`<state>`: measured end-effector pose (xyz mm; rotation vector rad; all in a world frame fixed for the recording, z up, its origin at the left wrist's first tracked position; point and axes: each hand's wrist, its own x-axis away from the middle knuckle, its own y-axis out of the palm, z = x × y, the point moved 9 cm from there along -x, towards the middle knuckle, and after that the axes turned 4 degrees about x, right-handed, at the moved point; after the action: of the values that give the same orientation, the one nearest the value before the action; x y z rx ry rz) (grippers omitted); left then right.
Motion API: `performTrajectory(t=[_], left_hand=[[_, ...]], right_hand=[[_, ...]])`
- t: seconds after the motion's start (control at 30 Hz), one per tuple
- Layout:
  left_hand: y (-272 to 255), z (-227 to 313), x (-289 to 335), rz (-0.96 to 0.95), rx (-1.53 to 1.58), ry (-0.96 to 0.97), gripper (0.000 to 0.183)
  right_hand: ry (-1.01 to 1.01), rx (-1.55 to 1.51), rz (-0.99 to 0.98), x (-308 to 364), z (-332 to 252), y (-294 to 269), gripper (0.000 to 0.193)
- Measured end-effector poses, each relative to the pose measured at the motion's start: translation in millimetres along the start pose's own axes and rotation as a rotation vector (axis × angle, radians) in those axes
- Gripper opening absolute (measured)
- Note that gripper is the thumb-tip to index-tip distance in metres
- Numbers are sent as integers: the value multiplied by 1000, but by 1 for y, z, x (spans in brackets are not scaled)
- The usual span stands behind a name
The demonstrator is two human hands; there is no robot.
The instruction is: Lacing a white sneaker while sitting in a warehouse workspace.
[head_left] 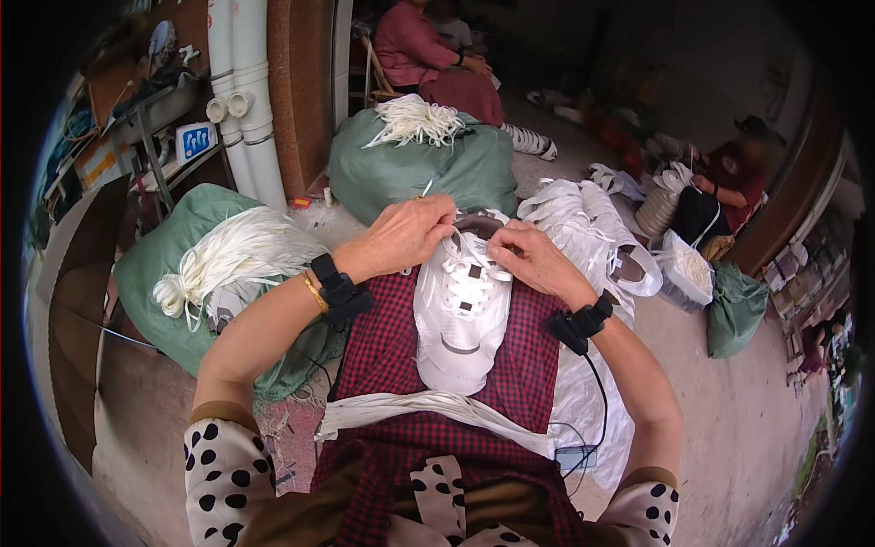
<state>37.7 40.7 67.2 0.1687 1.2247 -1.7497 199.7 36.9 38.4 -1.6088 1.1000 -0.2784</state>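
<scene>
A white sneaker (462, 314) lies on my lap on a red-and-black checked apron (533, 365), its toe toward me and its collar pointing away. White laces (467, 284) cross its front through the eyelets. My left hand (410, 235) is closed in a pinch on a shoelace at the left of the collar; a pale lace end (427, 188) sticks up beyond the fingers. With bent fingers, my right hand (533, 260) grips the sneaker's right upper edge near the top eyelets. Its fingertips are partly hidden. A bundle of white laces (437, 407) lies across my lap below the toe.
Green sacks stand at the left (150, 264) and ahead (365, 169), both topped with lace bunches. More white sneakers (629, 273) are piled at my right, near a clear bag (684, 273) and another green sack (736, 314). Other people sit farther back.
</scene>
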Motion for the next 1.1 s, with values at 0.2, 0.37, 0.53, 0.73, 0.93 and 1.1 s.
performTrajectory(t=[0.2, 0.37, 0.53, 0.73, 0.93, 1.1], left_hand=[[0, 5, 27, 53, 8, 45, 19], [17, 19, 29, -191, 5, 167, 16], [24, 14, 13, -245, 117, 151, 10], [26, 15, 30, 168, -53, 59, 16], [37, 1, 38, 80, 143, -195, 33], [28, -10, 28, -24, 156, -276, 32]], right_hand=[[-55, -116, 42, 0, 7, 3, 26], [5, -230, -57, -8, 17, 13, 33], [282, -622, -163, 0, 39, 22, 38], [281, -699, -131, 3, 40, 23, 40], [330, -1007, -130, 8, 53, 28, 35], [359, -995, -88, 7, 63, 33, 33]])
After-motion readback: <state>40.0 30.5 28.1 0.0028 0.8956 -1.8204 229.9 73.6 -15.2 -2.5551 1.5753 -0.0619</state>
